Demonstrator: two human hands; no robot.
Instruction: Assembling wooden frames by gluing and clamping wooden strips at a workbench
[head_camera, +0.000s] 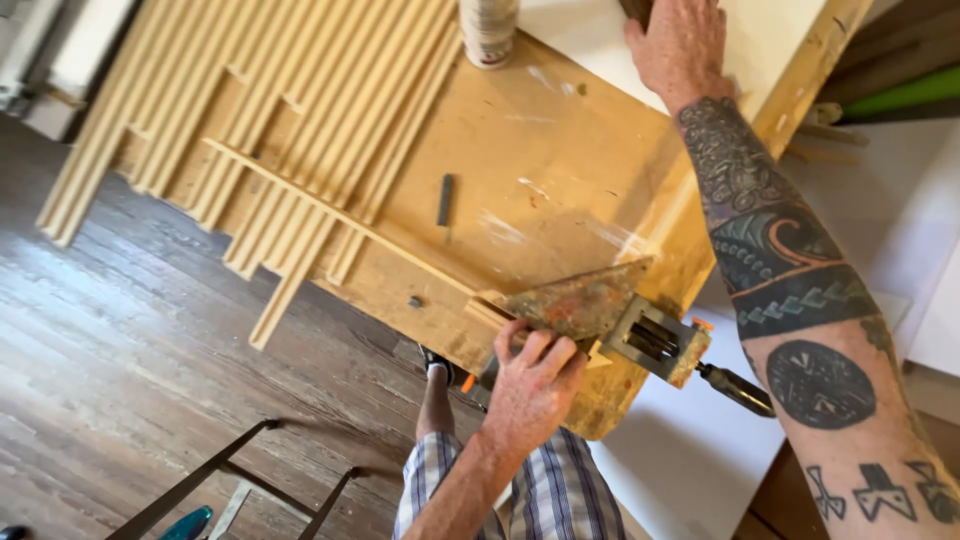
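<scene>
Clearly the thing in hand is the thin wooden strip (340, 215), a long pale batten lying aslant across the bench (540, 170), its near end held under a rusty metal clamp (585, 300) at the bench's front edge. Such a slender strip is likely light, springy along its length and easy to snap or split, so it is best gripped close to the clamp rather than out at the free end. The clamp looks heavy, rigid and rough with rust; its dark handle (735, 388) sticks out past the bench edge.

His left hand (532, 385) rests on the clamp from below, fingers (540, 350) curled over its lower edge and closed on it. His right hand (680, 42) lies far up the bench, pressed flat on a white board (590, 45); whether its fingers grip anything I cannot tell, as they run out of view.

Nearby, a row of similar strips (260, 110) overhangs the bench's far side, a white bottle (488, 30) stands beside them, and a small dark stub (445, 198) lies loose on the bench top. Below, a metal frame (240, 475) stands on the wooden floor (120, 340).
</scene>
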